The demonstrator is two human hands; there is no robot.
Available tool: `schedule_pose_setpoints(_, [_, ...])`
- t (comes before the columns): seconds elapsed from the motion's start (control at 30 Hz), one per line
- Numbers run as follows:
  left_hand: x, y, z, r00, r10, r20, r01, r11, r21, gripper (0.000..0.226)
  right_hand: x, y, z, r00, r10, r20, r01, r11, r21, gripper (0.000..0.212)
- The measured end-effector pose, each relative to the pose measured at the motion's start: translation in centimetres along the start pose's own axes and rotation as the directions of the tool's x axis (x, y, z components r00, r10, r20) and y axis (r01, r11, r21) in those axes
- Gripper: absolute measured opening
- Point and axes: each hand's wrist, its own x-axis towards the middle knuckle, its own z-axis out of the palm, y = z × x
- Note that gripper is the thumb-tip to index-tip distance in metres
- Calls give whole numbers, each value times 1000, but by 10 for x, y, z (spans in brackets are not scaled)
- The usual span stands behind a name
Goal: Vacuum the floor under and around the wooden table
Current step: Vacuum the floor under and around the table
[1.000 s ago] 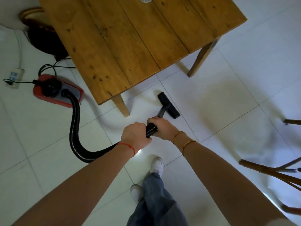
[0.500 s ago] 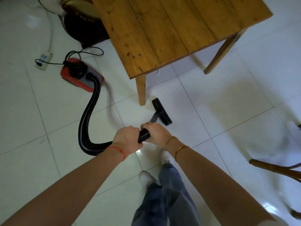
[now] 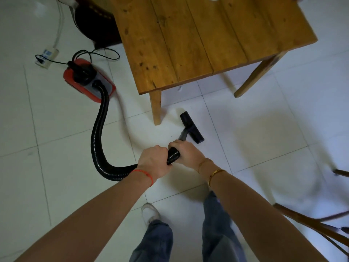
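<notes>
Pale floor tiles (image 3: pixel 255 129) fill the room, with the wooden table (image 3: pixel 198 38) up at twelve o'clock and the red vacuum (image 3: pixel 88 80) at ten o'clock, its cord running to a power strip (image 3: pixel 46 55). From where I sit, my left hand (image 3: pixel 153 163) is curled round the ribbed black hose (image 3: pixel 98 133) where it meets the handle, and my right hand (image 3: pixel 187 151) is wrapped round the wand just ahead of it. The floor nozzle (image 3: pixel 191 127) sits flat on the tile at about one o'clock from my hands, near the table's front leg (image 3: pixel 156 106) but not touching it.

I judge the hose soft and springy, so it will sag and tug sideways; the wand is stiff and light, best steered from that front grip. The nozzle should slide easily on smooth tile, though it could knock the leg. The body looks heavier and will trail only if I pull the hose gently. A wooden chair (image 3: pixel 311 224) crowds in at four o'clock.
</notes>
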Motion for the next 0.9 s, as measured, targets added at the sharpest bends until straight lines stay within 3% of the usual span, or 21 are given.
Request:
schedule_pose_setpoints(0.3, [88,110,-19,993,-66,-95,49,985,-165,29,8,124,-96,993,-66,97,80,985,-152,19])
schedule_pose_setpoints(0.53, [168,149,-29,977,-123,-176,84,973,-215,23,46,196,-144,994,-88,63,99,975,-201,17])
schedule_pose_setpoints(0.9, [272,146,8,916,-96,-389,49,990,-130,25,112,272,-134,972,-181,-151,134,951,-278,16])
